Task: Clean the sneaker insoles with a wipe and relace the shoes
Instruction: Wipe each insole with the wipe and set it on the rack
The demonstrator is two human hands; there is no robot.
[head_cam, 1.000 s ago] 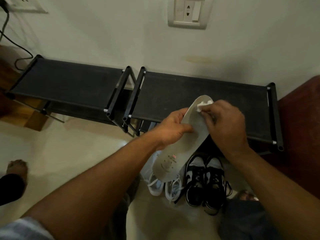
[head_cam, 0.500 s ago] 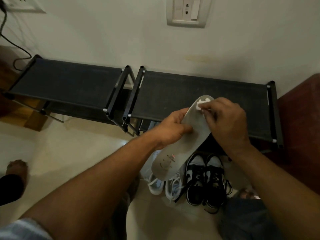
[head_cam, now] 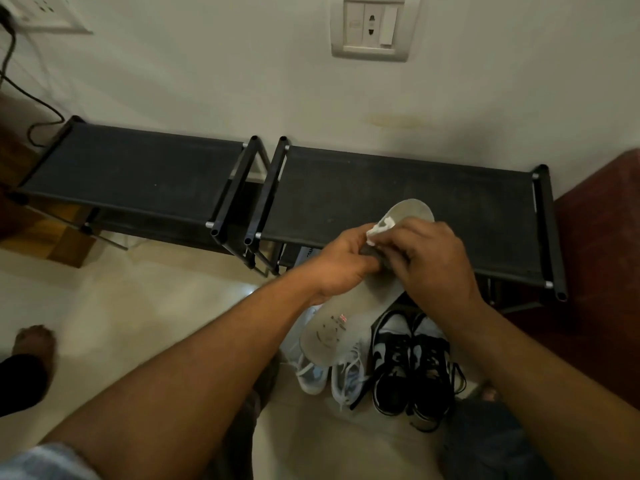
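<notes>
Above four sneakers (head_cam: 408, 362) | one insole (head_cam: 330, 329) gripped in left hand (head_cam: 343, 263) | right hand (head_cam: 434, 263) fingers (head_cam: 398, 237) pinch one wipe (head_cam: 381, 227)

Left rack (head_cam: 138, 174) beside right rack (head_cam: 398, 192) against the wall (head_cam: 207, 81), insole (head_cam: 332, 327) above right rack's front edge, wipe (head_cam: 379, 228) on it, left sneaker pair (head_cam: 322, 372) beside right sneaker pair (head_cam: 412, 368) on floor (head_cam: 138, 323).

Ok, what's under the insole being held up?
Under the insole, on the floor, a pair of white sneakers shows its near ends and laces; the insole covers their far parts. A black-and-white pair stands beside them, mostly uncovered.
</notes>
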